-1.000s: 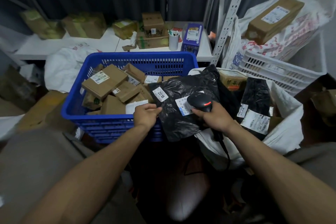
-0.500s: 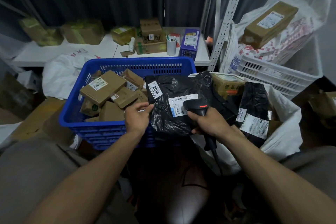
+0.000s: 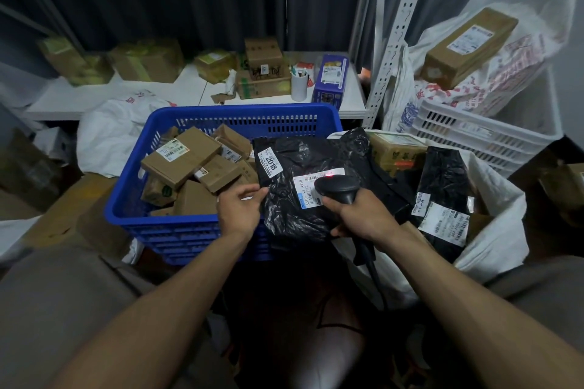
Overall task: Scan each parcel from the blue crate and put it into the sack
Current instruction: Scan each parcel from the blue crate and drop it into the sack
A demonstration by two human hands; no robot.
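Observation:
A blue crate (image 3: pixel 189 224) in front of me holds several brown cardboard parcels (image 3: pixel 181 159). My left hand (image 3: pixel 238 210) grips the left edge of a black plastic-bag parcel (image 3: pixel 316 155) held over the crate's right rim. My right hand (image 3: pixel 360 215) holds a black barcode scanner (image 3: pixel 339 185) over the parcel's white label (image 3: pixel 305 189), with a red dot of light on the label. To the right, an open white sack (image 3: pixel 496 243) contains another black bag parcel (image 3: pixel 442 186) and a cardboard box (image 3: pixel 395 148).
A white table (image 3: pixel 126 95) behind the crate carries several boxes, a white cup (image 3: pixel 299 85) and a purple box (image 3: pixel 330 79). A white crate (image 3: pixel 483 133) with bags and a long box (image 3: pixel 467 44) stands at the right. A perforated metal post (image 3: pixel 392 35) rises beside it.
The black parcel has been lifted and turned so its label faces up. The scanner head has moved over the label and now shines a red dot on it.

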